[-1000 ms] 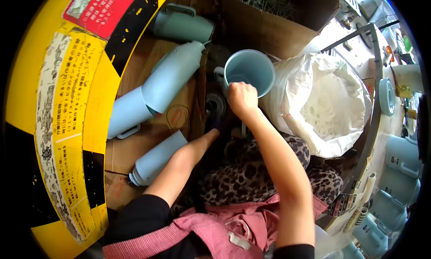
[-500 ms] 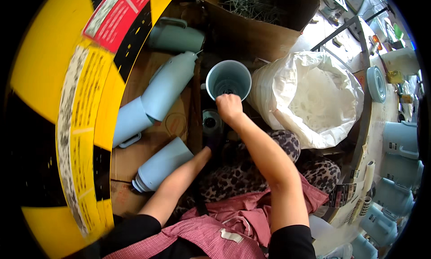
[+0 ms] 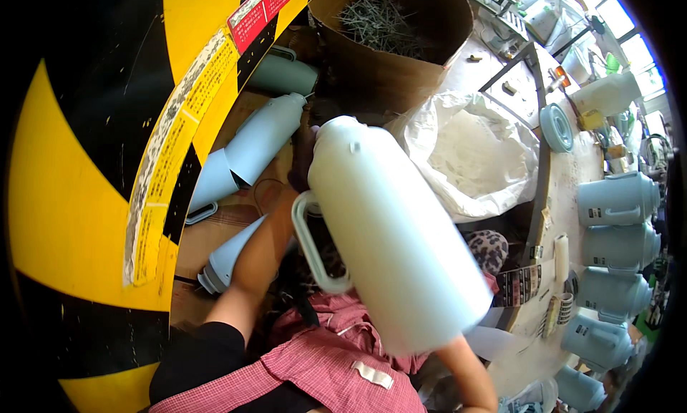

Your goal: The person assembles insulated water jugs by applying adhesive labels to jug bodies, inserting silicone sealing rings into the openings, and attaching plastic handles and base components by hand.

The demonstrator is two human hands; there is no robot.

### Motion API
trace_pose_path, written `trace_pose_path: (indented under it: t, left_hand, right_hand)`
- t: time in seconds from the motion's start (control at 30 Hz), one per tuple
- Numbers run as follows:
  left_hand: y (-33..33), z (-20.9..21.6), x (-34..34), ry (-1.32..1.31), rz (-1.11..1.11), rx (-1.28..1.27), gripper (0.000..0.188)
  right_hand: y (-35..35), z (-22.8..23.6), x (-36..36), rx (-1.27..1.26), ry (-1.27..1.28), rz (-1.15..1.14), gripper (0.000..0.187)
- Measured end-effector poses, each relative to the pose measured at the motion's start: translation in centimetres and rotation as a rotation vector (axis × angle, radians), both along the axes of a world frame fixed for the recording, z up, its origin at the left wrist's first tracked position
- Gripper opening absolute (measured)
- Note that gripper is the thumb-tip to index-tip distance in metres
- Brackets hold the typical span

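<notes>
A pale blue thermos jug [image 3: 401, 234] is tilted in front of me, close to the camera. Its narrow shoulder end points up and away, and its wide base comes toward my lower right. The jug's loop handle [image 3: 311, 245] sticks out on the left. My left hand [image 3: 303, 159], dark and blurred, is closed at the shoulder end, with its fingers partly hidden. Behind the base goes my right forearm [image 3: 465, 373]; the jug covers that hand, which appears to hold the base from below. To the left, a blue jug body [image 3: 240, 252] lies beside my left forearm.
More jug bodies [image 3: 268, 130] lie on cardboard at the left, beside a yellow-and-black striped panel [image 3: 93, 220]. A cardboard box [image 3: 379, 73] of thin metal rods stands ahead. Right of centre is a white sack [image 3: 429, 127]. Several finished jugs [image 3: 619, 202] line the workbench.
The jug that stood upright on the floor, my right hand at its rim, is now raised and tipped over toward me. My left hand has moved up to its shoulder end. The view has shifted.
</notes>
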State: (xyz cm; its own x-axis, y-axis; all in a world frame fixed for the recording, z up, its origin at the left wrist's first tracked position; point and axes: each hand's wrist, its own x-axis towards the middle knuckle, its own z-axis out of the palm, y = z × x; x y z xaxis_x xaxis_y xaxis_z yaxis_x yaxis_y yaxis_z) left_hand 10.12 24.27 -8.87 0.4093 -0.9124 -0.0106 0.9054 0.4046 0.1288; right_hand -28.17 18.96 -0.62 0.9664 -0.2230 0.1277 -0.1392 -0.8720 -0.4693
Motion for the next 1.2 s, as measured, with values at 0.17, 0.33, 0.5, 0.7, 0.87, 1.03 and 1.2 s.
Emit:
trace_pose_path:
  t: [0.17,0.33,0.5,0.7,0.87,1.03,1.2]
  left_hand:
    - [1.8,10.9,-4.0,-0.698,-0.243,-0.116,0.065]
    - [2.6,16.5,-9.2,-0.722,-0.253,-0.041,0.068]
    - [1.7,20.7,-14.4,-1.289,0.014,-0.151,0.098]
    - [1.7,18.2,-14.7,-1.440,-0.069,-0.365,0.134]
    - [1.2,18.9,-15.9,-1.642,-0.250,-0.435,0.115]
    - [2.4,19.1,-17.2,-1.723,-0.088,-0.399,0.105]
    - [3.9,18.8,-18.5,-1.743,0.042,-0.303,0.095]
  right_hand:
    - [-0.7,-1.9,-13.1,0.219,0.251,0.226,0.031]
    - [-1.2,8.1,-7.6,0.367,-0.320,-0.609,0.035]
    - [-0.5,20.1,0.5,-0.014,-0.255,-0.242,0.106]
    - [1.8,20.9,3.5,-0.239,-0.243,-0.098,0.035]
    - [4.3,21.6,2.5,-0.408,-0.144,-0.213,0.029]
    - [4.0,21.3,2.7,-0.347,-0.190,-0.097,0.032]
    - [3.5,21.0,2.2,-0.368,-0.195,0.127,0.025]
